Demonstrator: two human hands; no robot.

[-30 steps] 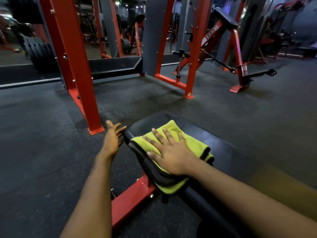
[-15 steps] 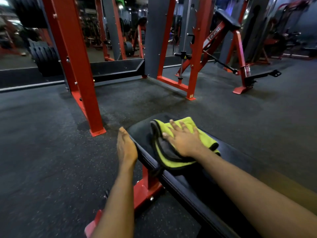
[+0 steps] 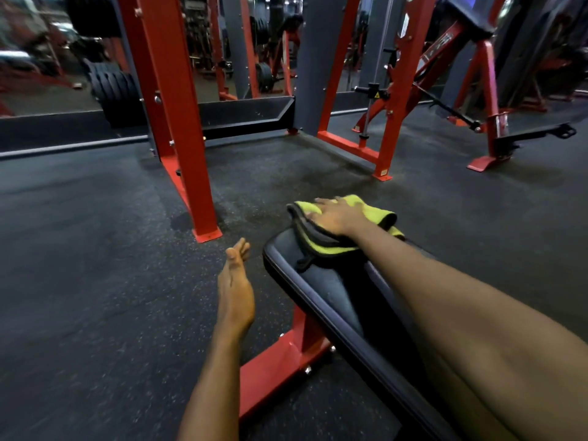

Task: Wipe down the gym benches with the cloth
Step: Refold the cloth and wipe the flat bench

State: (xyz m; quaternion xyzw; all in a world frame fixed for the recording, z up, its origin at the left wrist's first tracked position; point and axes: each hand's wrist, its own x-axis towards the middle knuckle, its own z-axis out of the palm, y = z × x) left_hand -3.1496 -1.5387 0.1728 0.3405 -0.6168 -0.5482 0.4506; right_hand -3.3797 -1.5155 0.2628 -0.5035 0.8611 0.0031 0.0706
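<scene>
Yellow-green cloth (image 3: 380,214) lies on the far end of the black padded desk (image 3: 321,291), pressed flat under the right hand (image 3: 339,218), fingers straight. The left hand (image 3: 235,291) hangs beside the desk's edge, relaxed, holding nothing.

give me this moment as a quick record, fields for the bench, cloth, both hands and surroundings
bench: black padded bench on a red frame
cloth: folded yellow cloth with a dark underside, lying at the far end of the pad
right hand: right hand flat on the cloth, fingers straight, pressing it down
left hand: left hand beside the bench over the floor, fingers straight, holding nothing
surroundings: red rack upright, stacked weight plates, dark speckled floor
</scene>
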